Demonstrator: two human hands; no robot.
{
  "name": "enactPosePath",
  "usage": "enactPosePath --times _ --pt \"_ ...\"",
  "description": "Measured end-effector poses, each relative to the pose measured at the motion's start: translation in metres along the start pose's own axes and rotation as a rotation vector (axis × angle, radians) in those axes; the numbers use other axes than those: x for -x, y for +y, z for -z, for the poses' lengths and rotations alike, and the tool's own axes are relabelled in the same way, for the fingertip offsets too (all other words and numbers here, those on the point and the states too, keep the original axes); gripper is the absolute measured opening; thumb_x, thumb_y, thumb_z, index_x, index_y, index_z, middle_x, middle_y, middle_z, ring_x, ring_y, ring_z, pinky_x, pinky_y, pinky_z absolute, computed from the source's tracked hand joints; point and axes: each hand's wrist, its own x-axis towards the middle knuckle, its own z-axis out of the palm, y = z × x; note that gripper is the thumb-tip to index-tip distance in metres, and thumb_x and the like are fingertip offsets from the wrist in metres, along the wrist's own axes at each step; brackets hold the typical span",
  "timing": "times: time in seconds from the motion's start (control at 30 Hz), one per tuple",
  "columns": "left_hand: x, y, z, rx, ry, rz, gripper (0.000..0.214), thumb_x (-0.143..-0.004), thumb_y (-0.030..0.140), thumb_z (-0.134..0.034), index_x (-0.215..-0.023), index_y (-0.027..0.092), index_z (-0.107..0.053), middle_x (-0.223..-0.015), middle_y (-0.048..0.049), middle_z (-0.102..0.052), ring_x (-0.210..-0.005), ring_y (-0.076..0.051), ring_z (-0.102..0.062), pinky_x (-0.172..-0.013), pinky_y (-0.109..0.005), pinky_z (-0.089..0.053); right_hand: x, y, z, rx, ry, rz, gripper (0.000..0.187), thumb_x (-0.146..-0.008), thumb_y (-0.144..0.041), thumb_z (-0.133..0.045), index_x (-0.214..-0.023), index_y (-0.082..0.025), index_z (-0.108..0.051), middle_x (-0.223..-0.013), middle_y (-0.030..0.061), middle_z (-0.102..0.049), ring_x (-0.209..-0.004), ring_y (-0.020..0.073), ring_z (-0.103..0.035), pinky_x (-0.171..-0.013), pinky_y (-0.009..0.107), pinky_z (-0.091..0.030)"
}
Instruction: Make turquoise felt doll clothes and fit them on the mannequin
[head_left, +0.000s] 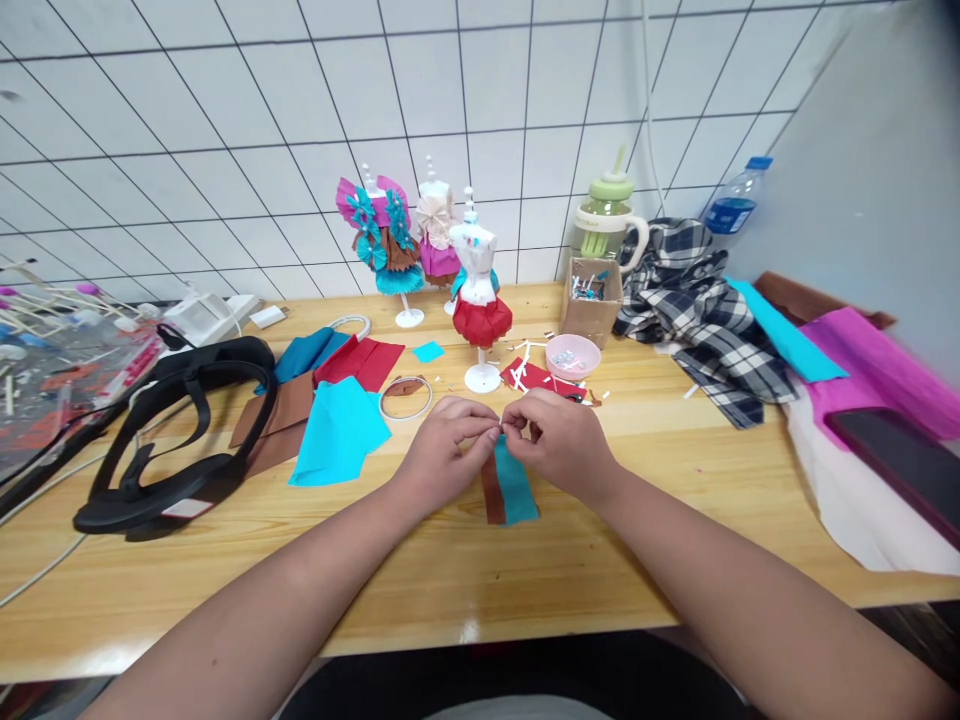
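My left hand (442,448) and my right hand (556,438) meet over the middle of the wooden table (675,540). Both pinch the top edge of a small paper piece (508,490), teal on the right with a brown strip on the left, which hangs down toward the tabletop. Just behind my hands stands a white mini mannequin (478,290) in a red paper skirt. Two more dressed mannequins (390,240) stand further back by the tiled wall.
Teal, red and brown paper sheets (337,420) and a tape ring (405,396) lie left of my hands. A black headset (180,430) sits far left. A pink bowl (573,356), cardboard box (592,300), green cup (609,215), plaid cloth (690,300), water bottle (733,205) and crepe paper (862,360) lie to the right.
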Motion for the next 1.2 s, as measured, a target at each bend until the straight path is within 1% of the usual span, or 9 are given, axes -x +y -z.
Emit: enactPosePath --times 0.07,0.17,0.33,0.5,0.7,0.83,1.03,1.2 --pt "-0.0005 -0.0008 0.0000 0.008 0.022 0.018 0.015 -0.087 0.024 -0.060 -0.083 0.021 -0.075 -0.089 -0.0033 -0.071 -0.085 -0.017 -0.061 -0.080 -0.034 -0.045 -0.0007 -0.0008 -0.0015 -0.106 -0.027 -0.059 0.004 -0.077 -0.017 -0.062 -0.075 -0.018 -0.065 -0.072 -0.0011 -0.064 -0.060 0.0099 -0.055 -0.055 0.022 -0.037" --pt "-0.0015 -0.0018 0.0010 0.021 0.057 0.036 0.013 -0.084 0.025 -0.062 -0.078 0.021 -0.073 -0.083 -0.0033 -0.071 -0.081 -0.017 -0.062 -0.078 -0.034 -0.046 -0.0007 -0.0025 -0.0040 -0.232 -0.052 -0.098 0.005 -0.077 -0.017 -0.062 -0.076 -0.019 -0.065 -0.070 -0.0020 -0.063 -0.059 0.0098 -0.054 -0.056 0.022 -0.039" --pt "-0.0033 -0.0038 0.0049 0.052 0.075 0.005 0.015 -0.082 0.027 -0.063 -0.072 0.020 -0.072 -0.077 -0.0039 -0.071 -0.075 -0.017 -0.063 -0.075 -0.033 -0.047 0.0003 -0.0054 -0.0056 -0.292 -0.026 -0.103 0.005 -0.078 -0.016 -0.063 -0.078 -0.019 -0.067 -0.070 -0.0022 -0.063 -0.058 0.0097 -0.054 -0.056 0.022 -0.040" --pt "-0.0055 -0.0045 0.0086 0.071 0.047 0.019 0.017 -0.081 0.024 -0.060 -0.067 0.020 -0.070 -0.072 -0.0031 -0.072 -0.071 -0.016 -0.063 -0.073 -0.032 -0.048 0.0011 -0.0062 -0.0028 -0.254 -0.034 -0.050 0.006 -0.083 -0.020 -0.064 -0.081 -0.020 -0.069 -0.071 -0.0013 -0.065 -0.062 0.0113 -0.057 -0.058 0.024 -0.041" --pt "-0.0064 -0.0028 0.0080 0.128 0.058 0.032 0.017 -0.077 0.015 -0.058 -0.071 0.019 -0.074 -0.076 -0.0036 -0.075 -0.074 -0.016 -0.067 -0.073 -0.028 -0.051 0.0047 -0.0062 -0.0028 -0.199 0.003 0.037 0.011 -0.087 -0.022 -0.061 -0.089 -0.020 -0.072 -0.084 0.0020 -0.071 -0.075 0.0140 -0.063 -0.067 0.025 -0.046" --pt "-0.0055 -0.0021 0.0073 0.164 0.046 0.061 0.019 -0.077 0.015 -0.058 -0.072 0.021 -0.075 -0.079 -0.0028 -0.076 -0.076 -0.016 -0.068 -0.074 -0.028 -0.052 0.0055 -0.0046 -0.0042 -0.162 0.023 0.076 0.013 -0.088 -0.023 -0.060 -0.091 -0.019 -0.072 -0.085 0.0030 -0.072 -0.077 0.0147 -0.064 -0.068 0.026 -0.047" --pt "-0.0054 -0.0013 0.0069 0.196 0.032 0.120 0.021 -0.080 0.019 -0.057 -0.072 0.022 -0.075 -0.082 -0.0017 -0.076 -0.078 -0.016 -0.068 -0.075 -0.027 -0.053 0.0053 -0.0041 -0.0029 -0.108 0.024 0.084 0.015 -0.090 -0.025 -0.059 -0.095 -0.020 -0.072 -0.087 0.0029 -0.072 -0.078 0.0146 -0.064 -0.068 0.025 -0.047" --pt "-0.0051 0.0008 0.0067 0.139 0.023 0.116 0.023 -0.082 0.021 -0.056 -0.068 0.022 -0.074 -0.076 -0.0005 -0.075 -0.073 -0.015 -0.067 -0.072 -0.026 -0.052 0.0054 -0.0070 -0.0017 -0.049 0.019 0.046 0.015 -0.089 -0.025 -0.059 -0.090 -0.020 -0.072 -0.083 0.0018 -0.072 -0.073 0.0140 -0.063 -0.064 0.026 -0.044"
